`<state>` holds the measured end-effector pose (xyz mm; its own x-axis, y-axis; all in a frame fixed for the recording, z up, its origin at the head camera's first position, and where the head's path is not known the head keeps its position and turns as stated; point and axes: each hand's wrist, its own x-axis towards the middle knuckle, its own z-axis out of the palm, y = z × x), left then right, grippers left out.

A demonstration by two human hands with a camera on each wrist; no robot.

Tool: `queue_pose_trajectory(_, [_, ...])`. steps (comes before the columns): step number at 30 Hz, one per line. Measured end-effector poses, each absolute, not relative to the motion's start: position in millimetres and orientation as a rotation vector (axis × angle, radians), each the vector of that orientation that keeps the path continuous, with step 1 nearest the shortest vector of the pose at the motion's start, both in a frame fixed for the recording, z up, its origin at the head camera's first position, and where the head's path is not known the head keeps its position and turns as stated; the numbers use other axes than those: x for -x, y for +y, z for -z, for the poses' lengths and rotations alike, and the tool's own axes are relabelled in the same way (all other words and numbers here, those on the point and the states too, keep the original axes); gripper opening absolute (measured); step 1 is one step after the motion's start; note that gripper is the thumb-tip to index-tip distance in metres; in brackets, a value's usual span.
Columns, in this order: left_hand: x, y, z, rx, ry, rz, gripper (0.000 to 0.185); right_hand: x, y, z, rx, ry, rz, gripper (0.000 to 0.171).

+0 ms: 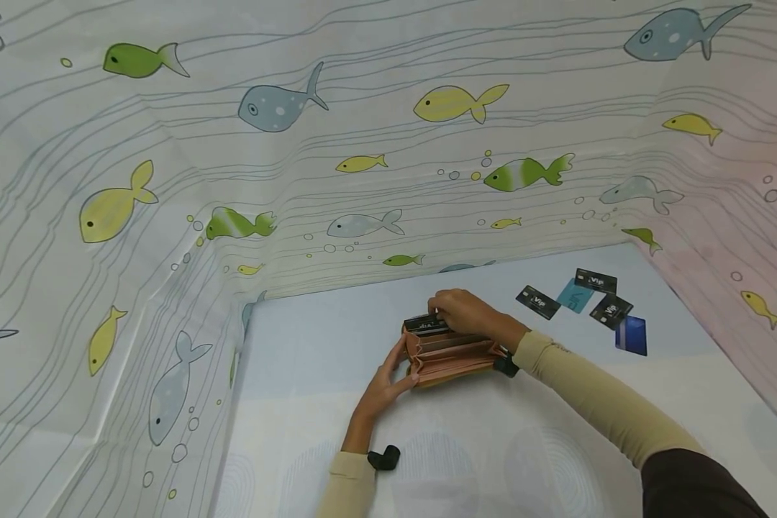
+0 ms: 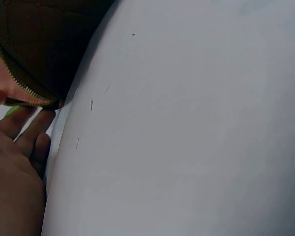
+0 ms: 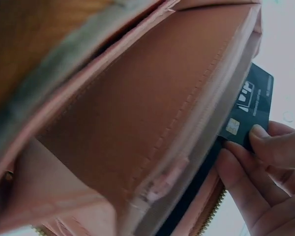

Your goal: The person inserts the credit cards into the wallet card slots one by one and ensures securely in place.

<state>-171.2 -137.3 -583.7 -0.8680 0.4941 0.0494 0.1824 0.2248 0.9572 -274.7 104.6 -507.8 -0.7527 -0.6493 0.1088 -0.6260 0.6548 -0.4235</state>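
A zip-around wallet (image 1: 455,365) with a pink lining and several pockets stands spread apart on the white table. My left hand (image 1: 380,388) grips its left end, thumb at the front and fingers behind. The left wrist view shows the brown quilted outside of the wallet (image 2: 44,49) and its gold zip teeth beside the fingers. At the back pocket, my right hand (image 1: 465,314) pinches a black VIP card (image 3: 258,96) between thumb and fingers. The card's lower part is hidden inside the wallet, next to a pink zip pull (image 3: 167,179).
Right of the wallet lie several loose cards: black VIP cards (image 1: 538,302), a light blue card (image 1: 574,296) and a dark blue card (image 1: 631,336), some overlapping. Fish-patterned sheeting (image 1: 362,194) rises behind the table (image 1: 337,345) and along both sides.
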Motion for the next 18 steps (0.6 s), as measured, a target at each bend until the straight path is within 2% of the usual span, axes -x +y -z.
queue_pose_trajectory(10, [172, -136, 584, -0.657, 2.241, -1.678, 0.084, 272, 108, 511, 1.138, 2.782, 0.711, 0.011])
queue_pose_trajectory(18, [180, -137, 624, -0.622, 2.307, -1.711, 0.085, 271, 110, 510, 1.21, 2.75, 0.787, 0.011])
